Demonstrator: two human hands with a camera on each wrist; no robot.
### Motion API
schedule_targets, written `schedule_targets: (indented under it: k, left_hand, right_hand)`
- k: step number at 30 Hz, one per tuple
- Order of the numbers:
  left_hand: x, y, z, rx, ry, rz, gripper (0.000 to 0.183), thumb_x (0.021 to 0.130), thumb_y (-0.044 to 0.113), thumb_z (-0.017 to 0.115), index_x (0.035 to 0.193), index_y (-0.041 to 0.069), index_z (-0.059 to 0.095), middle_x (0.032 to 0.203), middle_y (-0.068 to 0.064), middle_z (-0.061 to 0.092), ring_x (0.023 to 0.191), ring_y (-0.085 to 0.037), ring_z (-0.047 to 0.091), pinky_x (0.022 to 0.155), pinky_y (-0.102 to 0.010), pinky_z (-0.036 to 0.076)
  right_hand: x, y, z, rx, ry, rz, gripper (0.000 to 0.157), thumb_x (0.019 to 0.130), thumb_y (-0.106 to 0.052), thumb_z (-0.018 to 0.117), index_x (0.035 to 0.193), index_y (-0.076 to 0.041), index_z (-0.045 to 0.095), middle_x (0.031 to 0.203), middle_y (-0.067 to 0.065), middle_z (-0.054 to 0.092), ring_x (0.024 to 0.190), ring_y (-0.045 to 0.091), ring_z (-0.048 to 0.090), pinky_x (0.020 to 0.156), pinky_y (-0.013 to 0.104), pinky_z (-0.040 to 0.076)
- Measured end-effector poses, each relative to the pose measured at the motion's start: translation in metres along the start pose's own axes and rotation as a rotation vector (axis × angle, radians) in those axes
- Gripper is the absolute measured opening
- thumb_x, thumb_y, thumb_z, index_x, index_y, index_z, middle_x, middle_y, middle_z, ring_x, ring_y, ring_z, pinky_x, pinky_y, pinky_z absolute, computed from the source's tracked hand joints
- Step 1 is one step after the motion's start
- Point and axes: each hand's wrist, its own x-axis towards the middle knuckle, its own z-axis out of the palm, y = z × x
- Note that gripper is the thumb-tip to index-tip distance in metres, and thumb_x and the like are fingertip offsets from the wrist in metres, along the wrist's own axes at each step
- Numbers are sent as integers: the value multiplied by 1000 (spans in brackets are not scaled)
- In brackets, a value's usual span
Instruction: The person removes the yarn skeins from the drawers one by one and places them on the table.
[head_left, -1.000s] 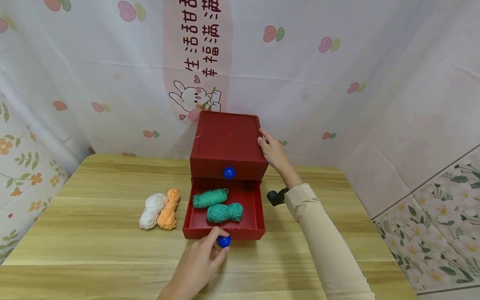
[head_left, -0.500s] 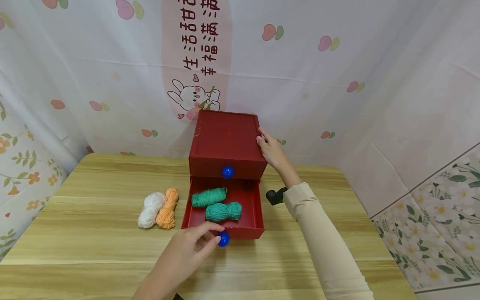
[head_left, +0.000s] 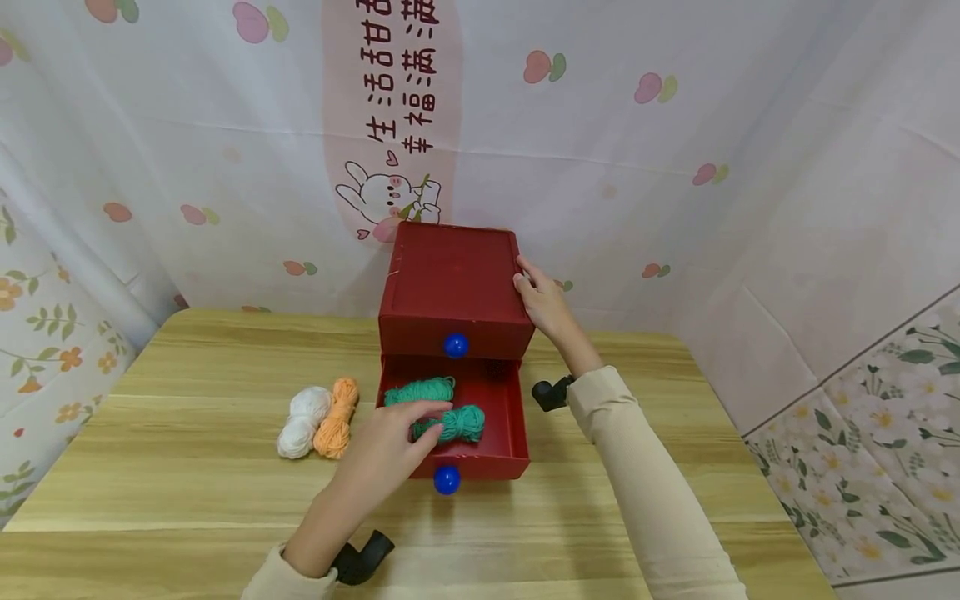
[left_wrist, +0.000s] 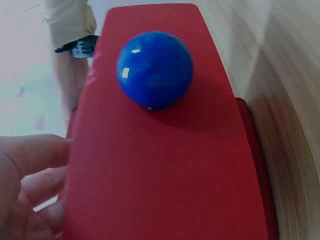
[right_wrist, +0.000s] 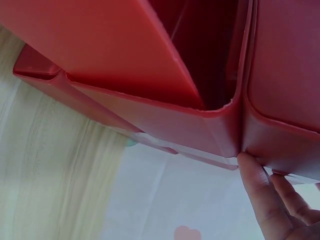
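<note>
A red two-drawer box [head_left: 457, 271] stands against the curtain, its lower drawer [head_left: 512, 446] pulled out and its upper one closed. Two teal yarn skeins lie in the pulled-out drawer; the front skein [head_left: 467, 423] is partly behind my left hand [head_left: 382, 446]. That hand reaches over the drawer's left front corner, fingers loosely bent and fingertips right at the skein. In the left wrist view, the round blue knob [left_wrist: 155, 70] on the drawer front is free of the fingers. My right hand [head_left: 547, 304] rests against the box's right side, thumb and fingers extended.
A white yarn skein [head_left: 303, 421] and an orange one [head_left: 337, 419] lie side by side on the wooden table [head_left: 187, 467], left of the box. A second blue knob [head_left: 456, 346] sits on the upper drawer. Black wrist cameras show at both wrists.
My left hand has let go of the lower drawer's blue knob and moved up over the drawer to the front teal skein. The right hand stays against the box.
</note>
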Motion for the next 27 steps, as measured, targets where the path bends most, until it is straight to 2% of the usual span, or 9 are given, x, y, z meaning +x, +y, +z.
schedule_targets:
  k: [3, 5, 7, 9, 12, 15, 19, 27]
  left_hand:
    - [8, -2, 5, 53, -17, -15, 33, 84, 20, 69, 117, 17, 66, 105, -4, 69, 56, -8, 50, 42, -21, 33]
    - [13, -3, 8, 71, -46, -30, 36, 83, 20, 69, 118, 17, 65, 117, -6, 65, 66, -12, 56, 45, -22, 38]
    - [17, -3, 9, 78, -94, -48, 39, 83, 22, 70, 121, 18, 63, 123, -7, 62, 81, -20, 62, 55, -29, 49]
    - [21, -4, 10, 68, -155, -71, 42, 83, 22, 70, 123, 17, 61, 127, -9, 59, 91, -26, 63, 65, -38, 53]
    - [26, -7, 12, 41, -225, -95, 46, 82, 22, 71, 125, 15, 59, 129, -11, 57, 115, -32, 55, 85, -50, 50]
    - [29, -9, 12, 13, -261, -113, 46, 81, 19, 72, 124, 12, 59, 128, -12, 57, 118, -34, 52, 90, -53, 46]
    - [29, -9, 12, -8, -274, -119, 42, 80, 15, 72, 120, 10, 61, 126, -13, 58, 117, -34, 52, 92, -53, 45]
    - [28, -9, 14, -33, -259, -133, 35, 82, 14, 70, 115, 12, 62, 123, -12, 59, 115, -33, 53, 91, -51, 46]
  right_hand:
    - [0, 1, 0, -7, 3, -6, 50, 102, -29, 32, 150, -18, 19, 142, 18, 40, 123, 31, 48, 100, 46, 41]
    - [0, 1, -1, -9, 2, -10, 50, 102, -29, 31, 150, -18, 19, 142, 18, 40, 122, 32, 49, 100, 46, 41]
    - [-1, 1, -1, -11, 2, -12, 50, 102, -29, 32, 149, -18, 19, 143, 18, 39, 123, 32, 48, 100, 46, 41]
    - [-1, 1, -1, -9, -1, -11, 50, 102, -30, 31, 150, -18, 19, 144, 18, 38, 123, 31, 48, 100, 46, 41]
    - [0, 0, -1, -6, -4, -10, 51, 102, -30, 32, 149, -19, 19, 143, 17, 39, 122, 31, 49, 99, 46, 42]
    - [0, 0, 0, -5, -2, -12, 51, 102, -31, 32, 150, -19, 19, 141, 18, 41, 121, 32, 50, 98, 46, 42]
    - [0, 1, 0, -12, 3, -9, 51, 102, -31, 31, 150, -19, 19, 142, 17, 41, 121, 32, 50, 99, 46, 42]
    - [0, 2, 0, -8, 17, -9, 51, 101, -31, 32, 149, -19, 21, 143, 17, 41, 121, 32, 50, 98, 46, 42]
